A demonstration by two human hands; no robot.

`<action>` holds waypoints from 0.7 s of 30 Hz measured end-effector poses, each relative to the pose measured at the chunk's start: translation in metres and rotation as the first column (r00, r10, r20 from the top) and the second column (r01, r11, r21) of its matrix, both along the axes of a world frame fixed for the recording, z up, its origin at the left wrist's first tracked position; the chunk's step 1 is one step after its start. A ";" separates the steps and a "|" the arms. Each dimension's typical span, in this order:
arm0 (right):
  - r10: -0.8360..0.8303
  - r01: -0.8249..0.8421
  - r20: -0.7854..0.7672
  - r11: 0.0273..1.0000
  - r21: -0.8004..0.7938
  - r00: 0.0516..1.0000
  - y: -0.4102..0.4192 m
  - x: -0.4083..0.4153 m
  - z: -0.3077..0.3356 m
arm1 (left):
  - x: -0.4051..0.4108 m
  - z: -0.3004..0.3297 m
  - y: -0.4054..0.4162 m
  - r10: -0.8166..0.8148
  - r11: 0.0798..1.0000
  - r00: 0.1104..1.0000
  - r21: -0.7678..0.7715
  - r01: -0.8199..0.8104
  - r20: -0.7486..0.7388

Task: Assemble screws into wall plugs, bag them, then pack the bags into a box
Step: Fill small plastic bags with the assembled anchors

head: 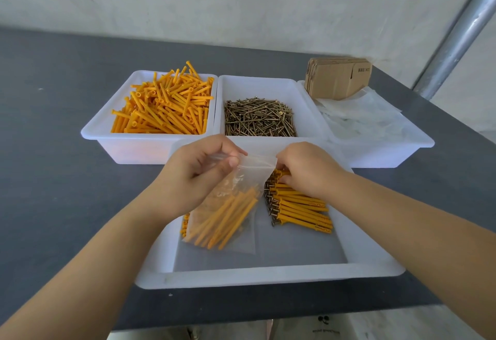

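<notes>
Over white tray (268, 275): both hands pinch clear crinkled bag (230, 205) (orange ribbed plugs).

I'm getting soft, even daylight with only faint shadows under the white trays (150, 149). The wide lens is bending the grey table (53, 125) edge and the metal pole (456, 33) at upper right. Centre is reading sharp; the lower corners are smearing slightly.
</notes>
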State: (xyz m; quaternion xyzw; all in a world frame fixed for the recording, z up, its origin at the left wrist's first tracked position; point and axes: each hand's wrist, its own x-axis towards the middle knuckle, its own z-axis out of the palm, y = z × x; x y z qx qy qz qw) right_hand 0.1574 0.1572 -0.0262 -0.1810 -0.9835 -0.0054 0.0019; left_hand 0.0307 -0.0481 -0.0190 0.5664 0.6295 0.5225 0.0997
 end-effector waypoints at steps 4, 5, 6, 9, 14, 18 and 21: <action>0.014 -0.014 -0.032 1.000 0.018 0.999 0.003 0.004 0.005 | 0.001 0.000 0.001 0.002 1.000 1.000 -0.007 -0.002 0.007; 0.015 -0.014 -0.051 1.000 0.027 0.999 0.005 0.005 0.007 | 0.001 0.000 0.001 0.002 1.000 1.000 -0.006 -0.002 0.010; 0.017 -0.015 -0.063 0.999 0.034 0.998 0.006 0.006 0.010 | 0.001 0.000 0.000 0.002 1.000 1.000 -0.006 -0.002 0.011; 0.006 -0.003 -0.081 0.999 0.037 0.997 0.007 0.009 0.022 | 0.001 0.000 0.000 -0.002 1.000 1.000 -0.020 0.002 0.001; -0.215 -0.017 -0.497 0.907 -0.421 0.841 0.012 0.017 0.069 | 0.002 0.001 -0.001 -0.014 0.999 1.000 -0.047 0.014 0.004; -0.363 -0.317 -0.532 0.507 -0.801 0.765 0.003 0.016 0.097 | 0.006 0.003 -0.001 -0.031 0.999 0.998 -0.036 0.033 0.055; -0.329 -0.330 -0.454 0.370 -0.869 0.828 -0.008 0.003 0.093 | 0.005 0.003 0.000 -0.052 0.998 0.998 -0.037 0.053 0.034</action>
